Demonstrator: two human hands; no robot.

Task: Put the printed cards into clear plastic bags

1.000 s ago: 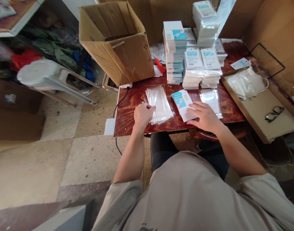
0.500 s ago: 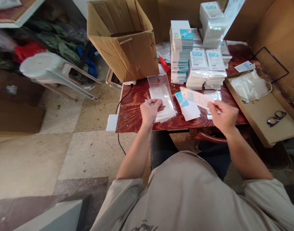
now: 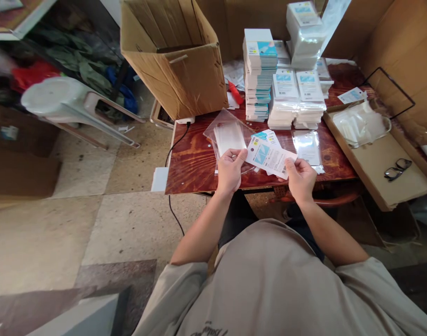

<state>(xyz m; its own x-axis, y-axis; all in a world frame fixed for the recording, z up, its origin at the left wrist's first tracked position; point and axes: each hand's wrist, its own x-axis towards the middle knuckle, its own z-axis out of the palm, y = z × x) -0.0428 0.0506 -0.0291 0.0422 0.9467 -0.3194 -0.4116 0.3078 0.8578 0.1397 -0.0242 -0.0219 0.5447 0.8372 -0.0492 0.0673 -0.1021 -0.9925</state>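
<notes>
My right hand is closed on the right end of a white printed card with a hole at its far end. The card lies tilted across my front, over the table's near edge. My left hand is closed at the card's other end, pinching a clear plastic bag that spreads out beyond the fingers. Whether its thumb also touches the card, I cannot tell. Under the bag lies a pile of clear bags. More blue-and-white cards lie partly hidden behind the held card.
Tall stacks of cards and packed bags stand at the back of the table. An open cardboard box is at the left. A shallow carton with glasses is at the right. A packed bag lies nearby.
My right hand has brought the card left and turned its printed face up towards my left hand. My left hand has moved right, and a clear bag now fans out from it.
</notes>
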